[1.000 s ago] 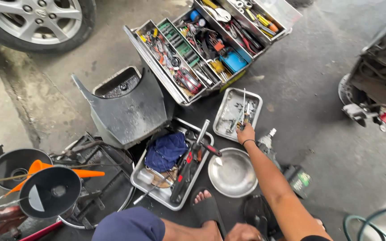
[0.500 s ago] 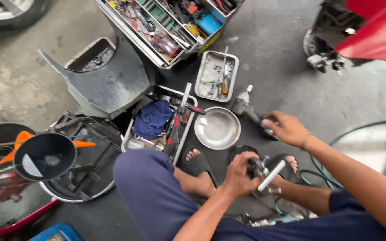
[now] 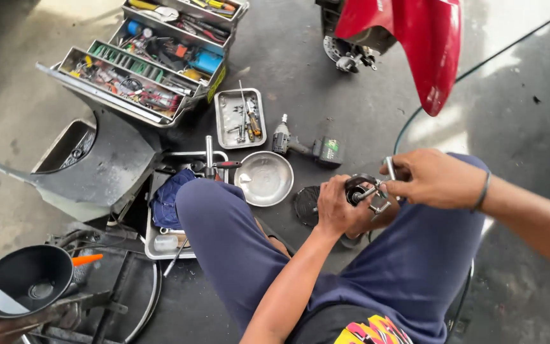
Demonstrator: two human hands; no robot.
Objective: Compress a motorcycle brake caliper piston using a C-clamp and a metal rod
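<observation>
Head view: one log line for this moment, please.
left hand: grips round black part | right hand: on metal tool at part | round steel bowl on floor

Floor (image 3: 326, 57): grey concrete, stained, with bright daylight patches at 2 o'clock. Open tiered toolbox (image 3: 154, 57) at 11 o'clock. Red scooter fender (image 3: 428, 44) at 1 o'clock. Black funnel (image 3: 23, 280) at 8 o'clock.

Two hands, left hand (image 3: 338, 207) and right hand (image 3: 437, 178), together on one small metal part (image 3: 367, 190). One open toolbox (image 3: 154, 54) far left, two metal trays (image 3: 240, 118) (image 3: 160, 239), one round steel bowl (image 3: 264, 178). One cordless drill (image 3: 307, 146), one black funnel (image 3: 25, 280) near left.
</observation>
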